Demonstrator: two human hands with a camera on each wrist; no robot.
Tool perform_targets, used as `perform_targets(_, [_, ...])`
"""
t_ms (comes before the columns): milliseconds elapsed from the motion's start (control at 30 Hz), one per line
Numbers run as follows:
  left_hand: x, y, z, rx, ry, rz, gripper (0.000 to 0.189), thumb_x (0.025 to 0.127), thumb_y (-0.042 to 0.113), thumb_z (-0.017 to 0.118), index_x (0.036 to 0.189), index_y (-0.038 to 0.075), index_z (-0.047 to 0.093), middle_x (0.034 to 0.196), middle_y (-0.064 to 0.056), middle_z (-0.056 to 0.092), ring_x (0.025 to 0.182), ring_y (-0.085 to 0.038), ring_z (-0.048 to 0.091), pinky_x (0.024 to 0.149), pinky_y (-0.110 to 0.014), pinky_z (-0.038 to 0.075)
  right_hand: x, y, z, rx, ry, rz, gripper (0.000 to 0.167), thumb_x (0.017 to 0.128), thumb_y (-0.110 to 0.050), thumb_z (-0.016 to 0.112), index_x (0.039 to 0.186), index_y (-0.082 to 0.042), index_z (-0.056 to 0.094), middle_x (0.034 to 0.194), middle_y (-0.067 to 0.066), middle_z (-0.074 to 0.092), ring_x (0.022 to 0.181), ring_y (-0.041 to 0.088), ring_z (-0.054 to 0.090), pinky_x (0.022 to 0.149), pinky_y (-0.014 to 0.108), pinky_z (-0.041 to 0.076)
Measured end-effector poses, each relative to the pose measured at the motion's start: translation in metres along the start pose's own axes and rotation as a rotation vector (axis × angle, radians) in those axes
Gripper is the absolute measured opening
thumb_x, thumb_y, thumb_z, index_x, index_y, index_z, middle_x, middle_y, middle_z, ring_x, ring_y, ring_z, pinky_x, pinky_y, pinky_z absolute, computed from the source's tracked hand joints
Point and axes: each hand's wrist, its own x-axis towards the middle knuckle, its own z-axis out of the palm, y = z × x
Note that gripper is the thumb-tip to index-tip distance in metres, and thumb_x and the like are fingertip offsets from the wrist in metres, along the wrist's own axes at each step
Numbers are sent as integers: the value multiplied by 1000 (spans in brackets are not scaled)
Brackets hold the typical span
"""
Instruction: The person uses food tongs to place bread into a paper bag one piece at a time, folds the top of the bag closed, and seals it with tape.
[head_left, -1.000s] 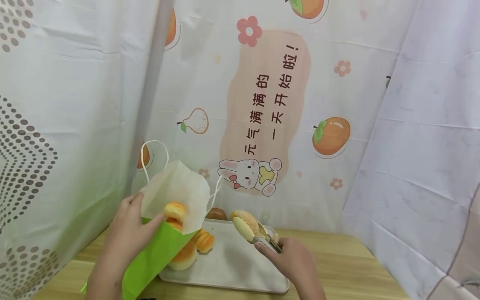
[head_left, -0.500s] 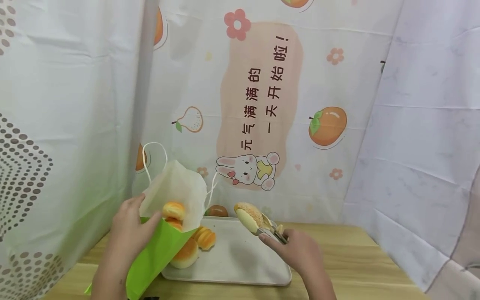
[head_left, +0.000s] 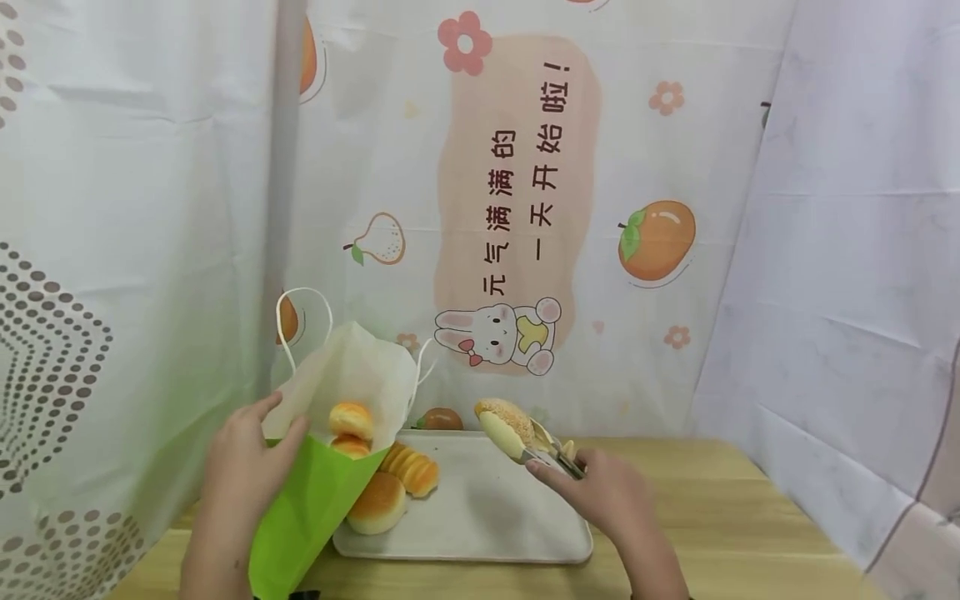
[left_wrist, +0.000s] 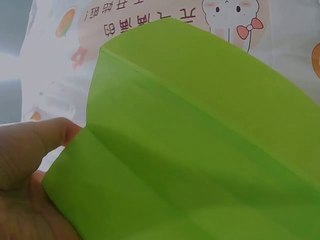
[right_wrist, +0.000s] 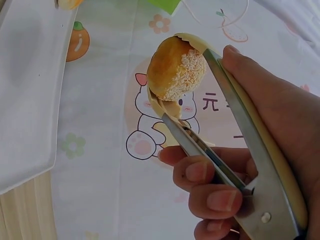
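My left hand [head_left: 243, 471] grips the side of a green paper bag [head_left: 315, 500], its thumb on one side of the rim and its fingers on the other, as the left wrist view shows. The bag leans, mouth upward, with white lining and white string handles. Two small buns [head_left: 351, 421] show in its mouth. My right hand [head_left: 611, 492] holds metal tongs [right_wrist: 245, 135] with cream-coloured tips. Between the tips sits a golden bun [right_wrist: 177, 70] with a crumbly white topping, held above the tray, apart from the bag.
A white tray [head_left: 510, 533] lies on the wooden table [head_left: 720, 508]. At its left end, beside the bag, are a round bun [head_left: 378, 504] and a ridged bread [head_left: 411, 469]. Printed curtains [head_left: 360, 150] stand behind and at both sides.
My left hand has drawn the bag's near rim slightly left, so its mouth looks a little wider. The tongs with the bun have risen slightly. The head view has shifted somewhat.
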Motion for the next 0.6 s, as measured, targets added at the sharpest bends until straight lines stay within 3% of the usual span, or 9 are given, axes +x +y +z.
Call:
perform_targets(100, [-2, 0, 0, -13, 25, -19, 57, 103, 26, 51, 147, -9, 45, 145, -35, 46, 70, -32, 53, 66, -39, 47, 0, 0, 0, -13, 9, -19, 66, 75, -81, 64, 65, -17, 52, 61, -2, 47, 58, 15, 44, 50, 32, 30])
perform_targets(233, [-3, 1, 0, -26, 36, -32, 55, 102, 21, 43, 148, -9, 43, 147, -33, 45, 68, -28, 46, 63, -36, 41, -2, -1, 2, -12, -2, -24, 68, 74, -83, 64, 62, -17, 51, 59, -2, 47, 56, 14, 43, 49, 31, 29])
perform_targets(433, [0, 3, -1, -1, 15, 18, 57, 100, 17, 45, 149, -10, 41, 145, -35, 44, 59, -21, 42, 59, -33, 40, -2, -1, 2, -3, -29, -6, 68, 74, -84, 61, 66, -17, 55, 62, -2, 50, 59, 15, 46, 50, 32, 31])
perform_targets(533, [-1, 3, -1, -27, 10, 13, 56, 99, 16, 43, 149, -8, 43, 147, -32, 43, 56, -19, 43, 56, -30, 41, 1, -1, -1, -19, -29, -3, 68, 74, -85, 60, 68, -18, 56, 63, -1, 50, 60, 16, 47, 50, 32, 31])
perform_targets(600, [-2, 2, -1, -51, 23, -10, 53, 98, 15, 41, 147, -4, 48, 133, -30, 52, 52, -18, 41, 52, -30, 40, 3, -1, -2, -30, -29, -8, 68, 74, -86, 60, 67, -18, 56, 63, -1, 49, 60, 16, 47, 50, 32, 31])
